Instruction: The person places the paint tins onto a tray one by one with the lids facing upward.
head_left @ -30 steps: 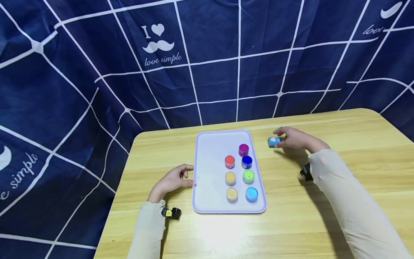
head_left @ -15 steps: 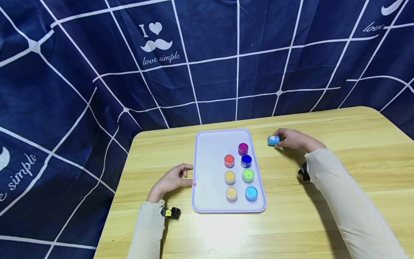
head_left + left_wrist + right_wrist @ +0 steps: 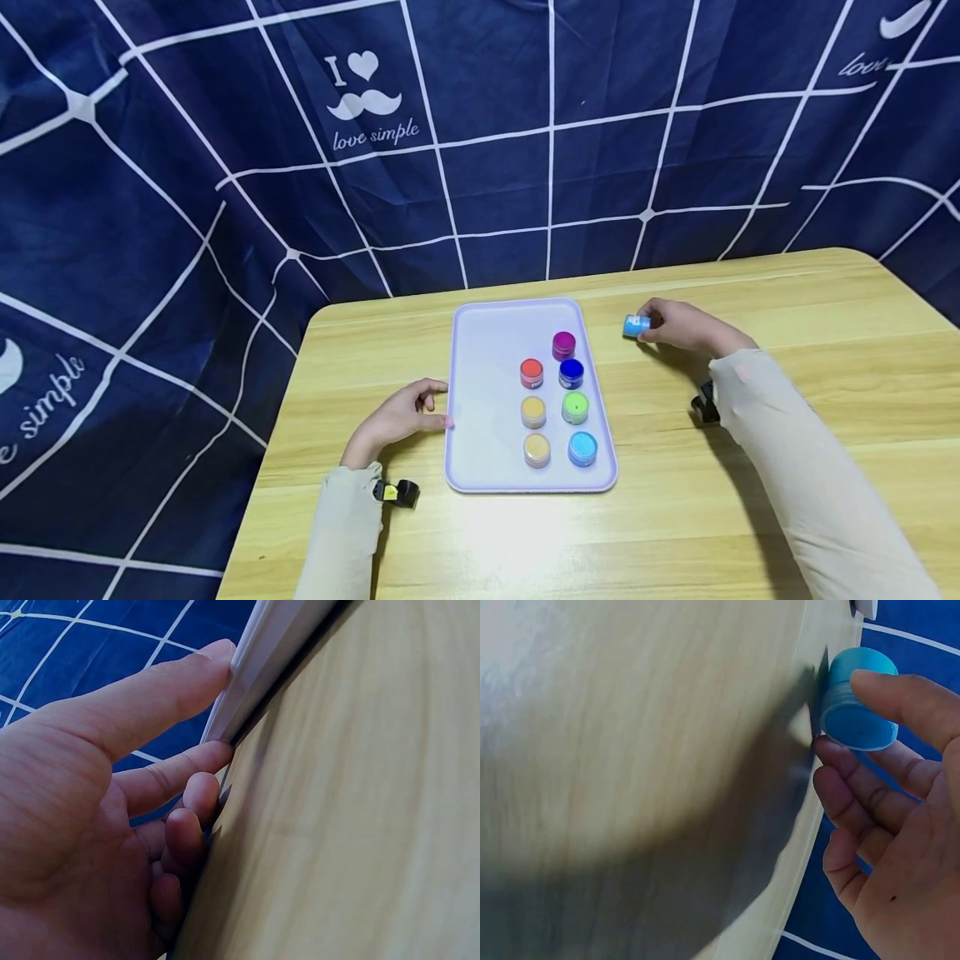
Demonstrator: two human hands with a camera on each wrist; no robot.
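Note:
At the back right of the table, my right hand [image 3: 678, 323] holds a small light-blue paint jar [image 3: 637, 326], tipped onto its side. In the right wrist view the thumb lies along the jar [image 3: 859, 727], with the fingers beneath it. My left hand [image 3: 401, 414] is at the left edge of the pale lilac tray [image 3: 480, 350]. Its thumb tip touches the rim and the index fingertip meets the rim's outer side, as the left wrist view shows; its other fingers bend loosely over the table. Several paint jars stand on the tray's right half, including a magenta jar [image 3: 564, 344] and a red jar [image 3: 532, 373].
Also on the tray are a dark-blue jar [image 3: 572, 373], a green jar [image 3: 575, 407], a sky-blue jar [image 3: 582, 447] and two yellowish jars, one the front yellow jar [image 3: 536, 450]. The wooden table [image 3: 675, 517] meets a navy curtain [image 3: 495, 183] with white lines behind.
The right hand has closed its fingers more around the light-blue jar, and the jar has shifted slightly to the right. The left hand stays at the tray rim.

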